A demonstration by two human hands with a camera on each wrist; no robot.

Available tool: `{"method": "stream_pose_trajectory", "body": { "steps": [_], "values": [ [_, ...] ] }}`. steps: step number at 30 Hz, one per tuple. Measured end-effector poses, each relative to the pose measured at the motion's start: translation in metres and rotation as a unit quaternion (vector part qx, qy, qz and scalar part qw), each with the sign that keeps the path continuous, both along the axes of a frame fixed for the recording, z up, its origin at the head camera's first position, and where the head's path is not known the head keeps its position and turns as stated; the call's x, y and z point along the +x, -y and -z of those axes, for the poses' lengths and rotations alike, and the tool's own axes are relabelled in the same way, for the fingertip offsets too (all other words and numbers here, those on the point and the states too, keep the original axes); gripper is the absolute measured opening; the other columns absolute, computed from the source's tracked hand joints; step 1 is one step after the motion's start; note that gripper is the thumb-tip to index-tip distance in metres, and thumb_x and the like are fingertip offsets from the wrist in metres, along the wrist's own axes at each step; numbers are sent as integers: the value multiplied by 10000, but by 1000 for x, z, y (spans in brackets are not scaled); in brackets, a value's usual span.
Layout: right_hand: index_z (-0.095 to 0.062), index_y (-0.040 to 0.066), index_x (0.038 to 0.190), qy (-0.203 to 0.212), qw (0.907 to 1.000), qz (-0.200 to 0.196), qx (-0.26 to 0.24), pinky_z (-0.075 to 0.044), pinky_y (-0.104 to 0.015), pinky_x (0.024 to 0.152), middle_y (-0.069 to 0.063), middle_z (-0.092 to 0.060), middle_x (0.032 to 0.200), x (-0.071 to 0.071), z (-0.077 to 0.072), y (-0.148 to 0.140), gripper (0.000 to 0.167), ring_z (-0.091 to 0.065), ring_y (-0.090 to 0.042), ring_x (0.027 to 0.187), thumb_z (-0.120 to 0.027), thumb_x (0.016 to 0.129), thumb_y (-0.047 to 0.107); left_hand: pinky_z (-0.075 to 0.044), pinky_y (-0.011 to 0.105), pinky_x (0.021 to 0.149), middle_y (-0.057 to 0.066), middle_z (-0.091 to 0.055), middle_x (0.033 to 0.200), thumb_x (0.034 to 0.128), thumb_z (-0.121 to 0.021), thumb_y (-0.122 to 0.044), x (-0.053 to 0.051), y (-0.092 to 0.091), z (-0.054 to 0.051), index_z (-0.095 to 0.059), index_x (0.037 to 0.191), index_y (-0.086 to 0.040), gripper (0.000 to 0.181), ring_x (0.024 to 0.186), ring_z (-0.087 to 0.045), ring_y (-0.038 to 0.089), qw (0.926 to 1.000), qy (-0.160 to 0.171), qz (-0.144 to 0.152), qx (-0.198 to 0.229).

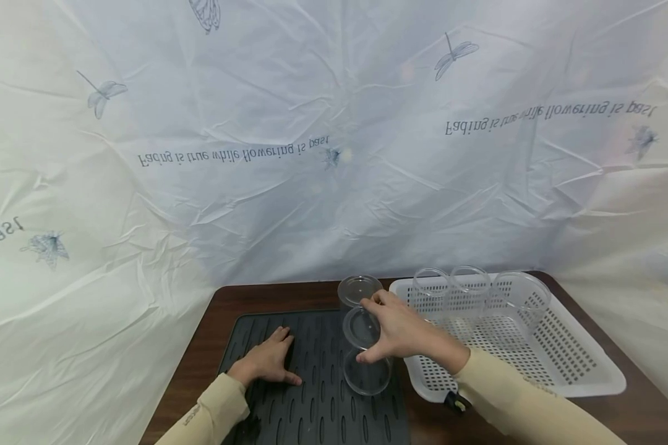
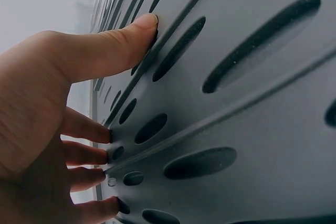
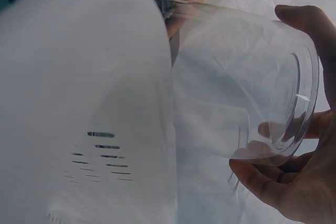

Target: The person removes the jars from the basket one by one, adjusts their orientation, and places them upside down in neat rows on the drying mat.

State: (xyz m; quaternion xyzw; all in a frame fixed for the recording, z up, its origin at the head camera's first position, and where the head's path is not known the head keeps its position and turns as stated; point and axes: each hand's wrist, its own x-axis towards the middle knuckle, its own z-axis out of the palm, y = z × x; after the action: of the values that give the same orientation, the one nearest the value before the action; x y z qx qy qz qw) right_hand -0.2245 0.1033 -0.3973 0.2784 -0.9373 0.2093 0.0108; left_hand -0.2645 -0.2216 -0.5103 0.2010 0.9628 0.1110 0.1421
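Observation:
My right hand (image 1: 403, 330) grips a clear plastic cup (image 1: 360, 329) around its upturned base, thumb on one side and fingers on the other. This cup is upside down at the right part of the dark grey ribbed mat (image 1: 312, 426); whether its rim touches the mat I cannot tell. Just behind it stands a second clear cup (image 1: 359, 288), also seen past the held one in the right wrist view. On the mat's left part rests my left hand (image 1: 268, 358), its fingers spread and fingertips touching the slotted surface (image 2: 220, 124), holding nothing.
To the right sits a white perforated plastic basket (image 1: 595, 374) with several clear cups, among them a wider one (image 1: 522, 290), along its back. A small black item (image 1: 456, 402) lies by the basket's front edge. The brown wooden table (image 1: 178, 395) ends against a printed white sheet (image 1: 289, 216).

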Motion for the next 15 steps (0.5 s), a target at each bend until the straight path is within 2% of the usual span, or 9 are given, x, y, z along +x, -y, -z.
{"method": "stream_pose_trajectory", "body": {
  "steps": [7,15],
  "values": [
    [-482,56,1440,-74,9999,57,136,-430,-298,646,-75,-497,1211,3,0,5,1064,-468,-160,958,-808,615,643,-378,649,1014,207,-247,1583,692,-798,-606,1,2,1,-404,1463,15,1065,1476,-203,380,10000,40,-50,34],
    [-499,66,1428,-61,9998,121,146,-420,-293,632,-64,-498,1170,4,2,5,1054,-459,-146,929,-820,604,637,-379,644,1015,208,-245,1583,697,-799,-599,1,1,1,-404,1463,17,1059,1476,-201,383,10000,53,-33,60]
  ]
}}
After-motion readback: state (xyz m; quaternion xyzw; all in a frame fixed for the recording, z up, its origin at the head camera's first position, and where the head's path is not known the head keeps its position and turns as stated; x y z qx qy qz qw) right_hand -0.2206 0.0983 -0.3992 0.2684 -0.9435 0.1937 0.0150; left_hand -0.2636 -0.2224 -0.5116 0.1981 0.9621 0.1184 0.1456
